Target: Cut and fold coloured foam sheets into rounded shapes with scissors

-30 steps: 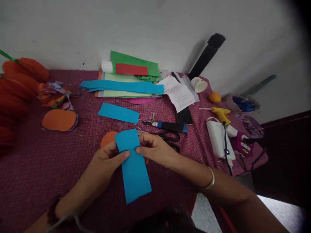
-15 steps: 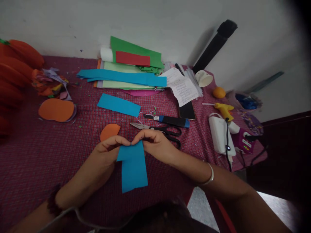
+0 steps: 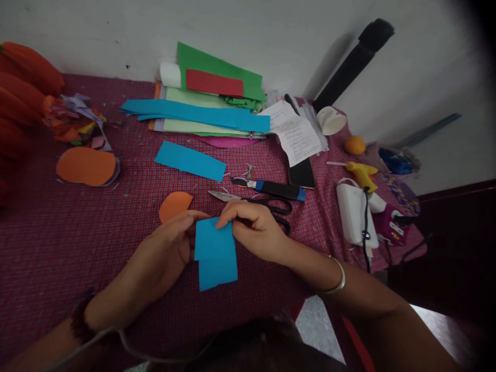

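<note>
A folded blue strip (image 3: 217, 258), seemingly paper or felt, is between my hands, one flap lying over the longer part. My right hand (image 3: 258, 227) pinches its upper right corner between thumb and fingers. At the left edge, my left hand (image 3: 165, 253) steadies the strip, its fingers reaching behind and their tips hidden. An orange rounded cutout (image 3: 174, 205) lies just beyond my left hand. Past my right hand are black-handled scissors (image 3: 277, 205), partly covered by it, and a blue-and-black utility knife (image 3: 279, 189).
Another blue strip (image 3: 189, 160) lies farther back, before stacked coloured sheets (image 3: 178, 125). Orange cutouts (image 3: 87, 166) and scraps (image 3: 73, 124) are at left. At right are written papers (image 3: 296, 134), a phone (image 3: 302, 173), a paper cup (image 3: 332, 121), a yellow glue gun (image 3: 362, 175) and a corded white box (image 3: 354, 214).
The upper flap of the blue strip now hangs lower and squarer over the rest. My left thumb has come off the top fold, while my right hand still pinches it.
</note>
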The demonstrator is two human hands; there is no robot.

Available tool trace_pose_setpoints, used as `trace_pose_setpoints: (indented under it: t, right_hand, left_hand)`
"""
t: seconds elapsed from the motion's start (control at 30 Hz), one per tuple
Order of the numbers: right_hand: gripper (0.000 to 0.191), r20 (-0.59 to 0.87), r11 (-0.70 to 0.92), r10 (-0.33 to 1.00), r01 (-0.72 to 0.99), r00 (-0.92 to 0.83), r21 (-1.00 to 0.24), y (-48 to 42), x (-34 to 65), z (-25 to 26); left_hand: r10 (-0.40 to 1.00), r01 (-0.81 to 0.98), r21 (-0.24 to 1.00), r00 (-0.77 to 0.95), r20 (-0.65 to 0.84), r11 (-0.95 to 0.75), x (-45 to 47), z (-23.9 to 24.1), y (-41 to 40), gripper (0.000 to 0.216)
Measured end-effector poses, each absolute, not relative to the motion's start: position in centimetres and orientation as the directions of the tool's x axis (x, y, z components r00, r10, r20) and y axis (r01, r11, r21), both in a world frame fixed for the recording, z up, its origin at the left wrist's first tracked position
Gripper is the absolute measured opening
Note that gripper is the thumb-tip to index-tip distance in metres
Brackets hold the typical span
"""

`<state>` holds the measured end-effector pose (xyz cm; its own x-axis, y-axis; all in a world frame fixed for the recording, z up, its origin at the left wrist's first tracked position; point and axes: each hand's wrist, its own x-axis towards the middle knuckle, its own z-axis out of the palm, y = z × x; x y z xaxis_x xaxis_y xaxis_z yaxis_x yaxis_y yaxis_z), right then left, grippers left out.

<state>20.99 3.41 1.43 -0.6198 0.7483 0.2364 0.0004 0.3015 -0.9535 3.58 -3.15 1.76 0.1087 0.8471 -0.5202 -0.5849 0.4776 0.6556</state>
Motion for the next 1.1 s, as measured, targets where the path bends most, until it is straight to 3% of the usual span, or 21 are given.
trace_pose_setpoints:
  t: [0.13, 0.4, 1.1]
  right_hand:
    - [0.027, 0.298, 0.369, 0.729, -0.013, -0.617, -0.929, 3.65, 21.17, 1.45]
    - [0.028, 0.331, 0.392, 0.72, -0.036, -0.61, -0.919, 3.64, 21.12, 1.3]
    - [0.027, 0.267, 0.345, 0.737, 0.007, -0.621, -0.938, 3.53, 21.14, 1.27]
  left_hand:
    - [0.839, -0.566, 0.639, 0.203, -0.504, 0.521, 3.7, 1.25, -3.36, 0.021]
    - [0.83, -0.461, 0.699, 0.19, -0.524, 0.546, 3.83, 1.2, -3.95, 0.018]
    - [0.823, -0.425, 0.712, 0.179, -0.54, 0.559, 3.73, 1.13, -4.02, 0.018]
